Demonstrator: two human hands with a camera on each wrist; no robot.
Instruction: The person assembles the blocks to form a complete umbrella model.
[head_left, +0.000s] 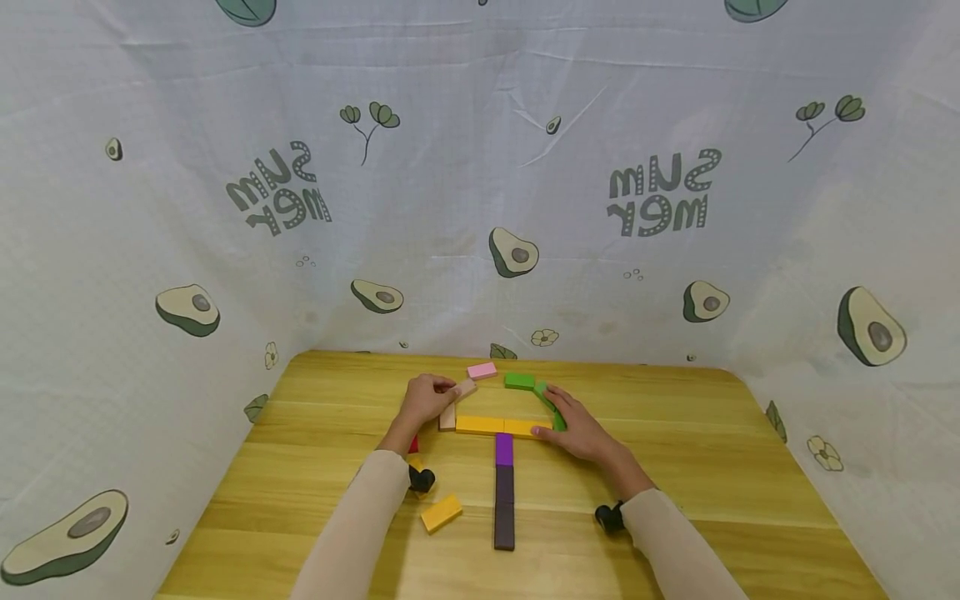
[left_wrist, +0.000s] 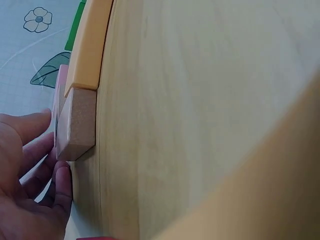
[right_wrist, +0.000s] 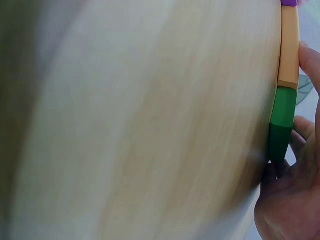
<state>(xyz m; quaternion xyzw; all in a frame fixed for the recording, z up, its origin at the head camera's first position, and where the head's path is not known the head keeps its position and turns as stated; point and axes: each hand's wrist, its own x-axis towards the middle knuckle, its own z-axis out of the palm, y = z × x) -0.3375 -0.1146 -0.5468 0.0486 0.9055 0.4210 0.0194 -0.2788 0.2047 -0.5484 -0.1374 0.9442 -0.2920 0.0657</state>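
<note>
Flat coloured blocks form an umbrella-like outline on the wooden table. At its left side my left hand [head_left: 427,398] pinches a slanted beige block [head_left: 467,387] by its outer edge; another beige block [head_left: 447,418] stands below it. On the right, the fingers of my right hand [head_left: 579,427] stretch along a slanted green block [head_left: 543,393] and a lower green block [right_wrist: 283,117]. Its thumb touches the right-hand yellow block [head_left: 525,428]. A second yellow block [head_left: 480,425] continues that row. Below hang a purple block [head_left: 504,450] and dark brown blocks [head_left: 504,508].
A pink block [head_left: 482,371] and a green block [head_left: 519,381] lie along the top with a gap between them. Left of the brown column is a loose yellow block [head_left: 442,514]. A red block [head_left: 413,445] shows partly beside my left wrist. Printed cloth [head_left: 450,192] hangs behind the table.
</note>
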